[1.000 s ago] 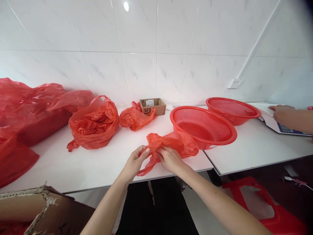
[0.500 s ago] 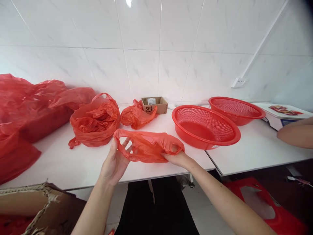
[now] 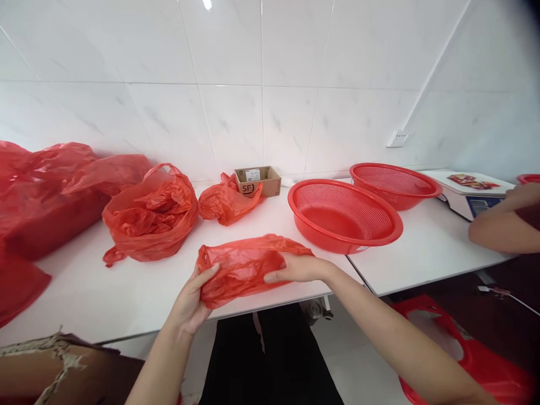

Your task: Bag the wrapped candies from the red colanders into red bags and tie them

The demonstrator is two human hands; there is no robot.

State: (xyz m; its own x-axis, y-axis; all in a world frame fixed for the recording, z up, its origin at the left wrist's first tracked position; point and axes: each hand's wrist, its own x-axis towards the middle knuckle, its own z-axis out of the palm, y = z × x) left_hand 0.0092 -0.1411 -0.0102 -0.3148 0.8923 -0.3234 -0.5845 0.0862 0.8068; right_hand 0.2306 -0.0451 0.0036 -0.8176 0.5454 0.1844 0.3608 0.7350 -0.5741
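Note:
A thin red plastic bag (image 3: 240, 264) lies spread at the front edge of the white table (image 3: 139, 289). My left hand (image 3: 192, 298) grips its left end from below, thumb on top. My right hand (image 3: 295, 269) lies on the bag's right part, fingers wrapped over the film and pointing left. Both hands hold the same bag, a short way apart.
An open red bag full of crumpled bags (image 3: 149, 216) sits left of centre, a smaller one (image 3: 225, 203) by a little cardboard box (image 3: 257, 181). Large red bags (image 3: 46, 197) fill the far left. Two red colander baskets (image 3: 343, 214) (image 3: 394, 183) stand right. Another person's arm (image 3: 504, 225) rests near a scale (image 3: 472, 194).
The bag was bunched between my hands; it has been pulled open sideways and now lies flatter. My left hand moved left and closed on its end; my right hand slid onto its top.

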